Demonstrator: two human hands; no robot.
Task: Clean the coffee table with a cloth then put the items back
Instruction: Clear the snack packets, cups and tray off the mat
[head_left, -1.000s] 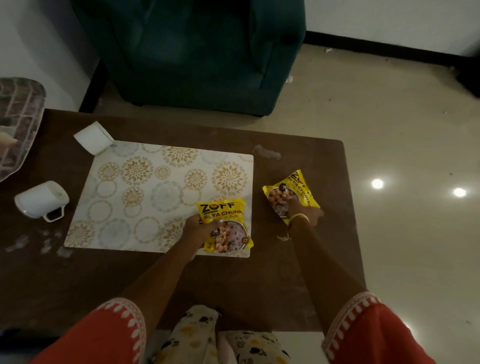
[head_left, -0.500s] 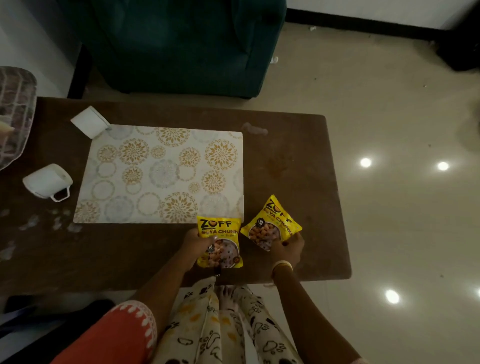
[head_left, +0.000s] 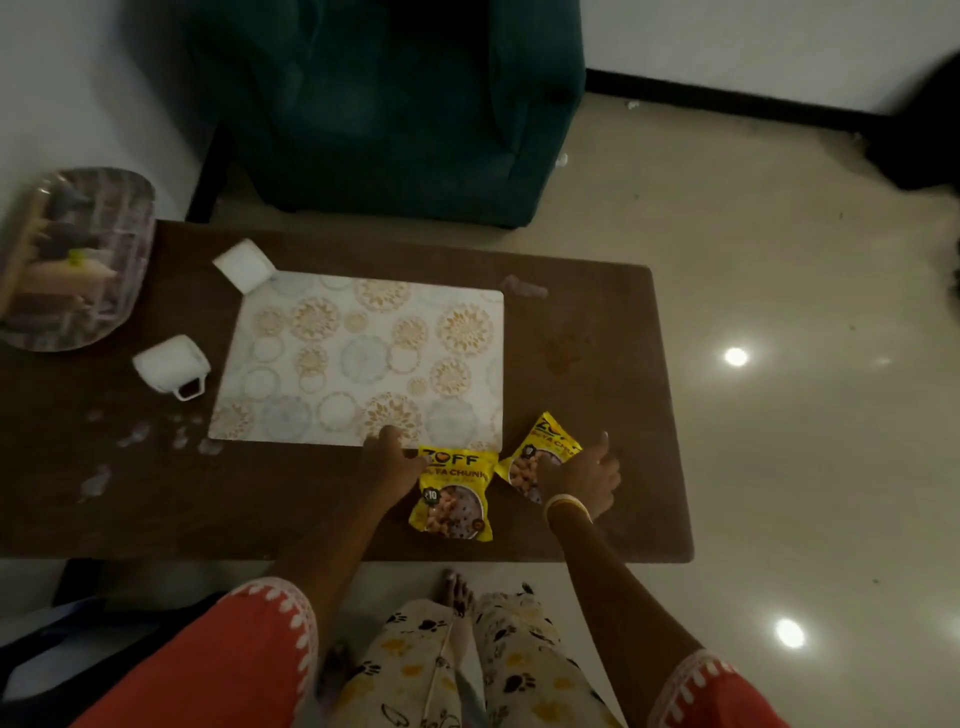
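Two yellow soya chunk packets lie flat on the brown coffee table (head_left: 597, 332) near its front edge. My left hand (head_left: 390, 457) lies at the upper left corner of the left packet (head_left: 457, 493), with a finger stretched onto the edge of the patterned placemat (head_left: 363, 358). My right hand (head_left: 584, 478) covers the lower right part of the right packet (head_left: 540, 452), fingers curled at its edge. No cloth is in view.
A white mug (head_left: 169, 366) lies on its side left of the placemat, and a white square object (head_left: 243, 264) sits at the mat's far left corner. A patterned tray (head_left: 111, 291) with items overhangs the table's left end. Smudges mark the tabletop; a green armchair (head_left: 395, 104) stands behind.
Both packets came off the placemat area toward the table's front edge and now lie flat there. My left hand has loosened from its packet and reaches onto the mat's edge.
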